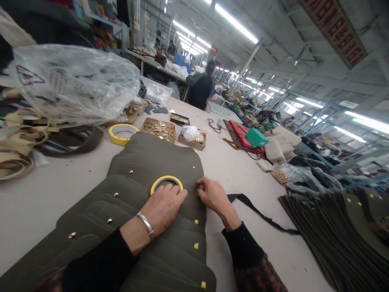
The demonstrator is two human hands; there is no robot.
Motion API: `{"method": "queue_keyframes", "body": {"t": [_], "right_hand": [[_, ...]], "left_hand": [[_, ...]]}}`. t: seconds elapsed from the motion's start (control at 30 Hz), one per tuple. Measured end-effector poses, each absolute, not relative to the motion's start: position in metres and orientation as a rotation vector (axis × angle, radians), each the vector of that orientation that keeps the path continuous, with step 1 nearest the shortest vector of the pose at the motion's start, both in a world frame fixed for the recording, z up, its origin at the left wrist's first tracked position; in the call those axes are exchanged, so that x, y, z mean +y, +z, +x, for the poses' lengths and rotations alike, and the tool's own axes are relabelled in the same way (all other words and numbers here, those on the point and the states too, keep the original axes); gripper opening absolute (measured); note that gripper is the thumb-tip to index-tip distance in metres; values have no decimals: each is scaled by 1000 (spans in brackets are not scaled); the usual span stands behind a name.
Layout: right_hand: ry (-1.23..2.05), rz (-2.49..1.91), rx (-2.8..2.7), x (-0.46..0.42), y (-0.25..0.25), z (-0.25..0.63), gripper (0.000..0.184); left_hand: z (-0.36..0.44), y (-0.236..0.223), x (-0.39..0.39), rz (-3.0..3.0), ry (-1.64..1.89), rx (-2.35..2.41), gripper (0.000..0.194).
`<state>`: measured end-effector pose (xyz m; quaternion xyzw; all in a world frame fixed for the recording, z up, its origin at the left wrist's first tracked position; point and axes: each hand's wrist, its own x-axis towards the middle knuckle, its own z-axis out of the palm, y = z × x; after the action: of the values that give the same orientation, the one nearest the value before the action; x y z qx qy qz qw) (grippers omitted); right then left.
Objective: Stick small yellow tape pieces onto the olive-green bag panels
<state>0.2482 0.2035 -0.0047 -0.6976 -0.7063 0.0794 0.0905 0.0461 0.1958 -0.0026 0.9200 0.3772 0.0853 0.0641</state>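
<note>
Overlapping olive-green panels [158,154] lie fanned in a stack on the table before me, with gold metal studs [131,172] along the left and small yellow tape pieces [196,245] along the right edge. My left hand [164,205], a silver bracelet on its wrist, grips a roll of yellow tape [166,178] resting on the upper panels. Its fingers curl over the near rim. At the right edge of the panels, my right hand [212,194] is closed in a pinch. Something tiny shows by its fingertips, too small to name.
A second yellow tape roll [123,134] and boxes of gold hardware [159,129] stand beyond the panels. Webbing coils [18,142] and a plastic bag [75,83] are left. Rightward lie a black strap [258,213] and stacked panels [337,239]. A person [200,87] stands farther back.
</note>
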Motion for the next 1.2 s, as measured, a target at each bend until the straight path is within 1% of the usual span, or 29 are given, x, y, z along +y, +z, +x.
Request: {"method": "queue_keyframes", "body": {"t": [0.13, 0.33, 0.43, 0.47, 0.53, 0.6, 0.67, 0.77, 0.93, 1.07, 1.2], "right_hand": [[271, -2051, -1996, 196, -8, 254, 33], [657, -1924, -1851, 187, -10, 258, 20], [567, -1822, -1827, 181, -8, 251, 16], [527, -1766, -1806, 178, -6, 248, 16], [533, -1610, -1774, 171, -1, 241, 19], [599, -1442, -1794, 165, 5, 233, 21], [579, -1316, -1865, 160, 11, 226, 21], [472, -1215, -1972, 156, 15, 219, 19], [357, -1169, -2045, 156, 10, 214, 16], [182, -1186, -2051, 156, 2, 212, 15], [18, -1229, -2010, 154, -3, 210, 15]], "left_hand": [[39, 5, 195, 2704, 346, 1070, 19], [32, 3, 196, 2656, 462, 1006, 18], [31, -4, 198, 2590, 592, 969, 17], [31, -6, 198, 2565, 664, 939, 19], [32, -9, 197, 2528, 790, 864, 30], [32, -10, 196, 2507, 846, 830, 45], [32, -10, 194, 2497, 860, 848, 51], [32, -11, 193, 2493, 871, 865, 49], [32, -12, 192, 2512, 841, 845, 43], [33, -10, 190, 2503, 821, 806, 35], [32, -6, 190, 2463, 706, 897, 21]]}}
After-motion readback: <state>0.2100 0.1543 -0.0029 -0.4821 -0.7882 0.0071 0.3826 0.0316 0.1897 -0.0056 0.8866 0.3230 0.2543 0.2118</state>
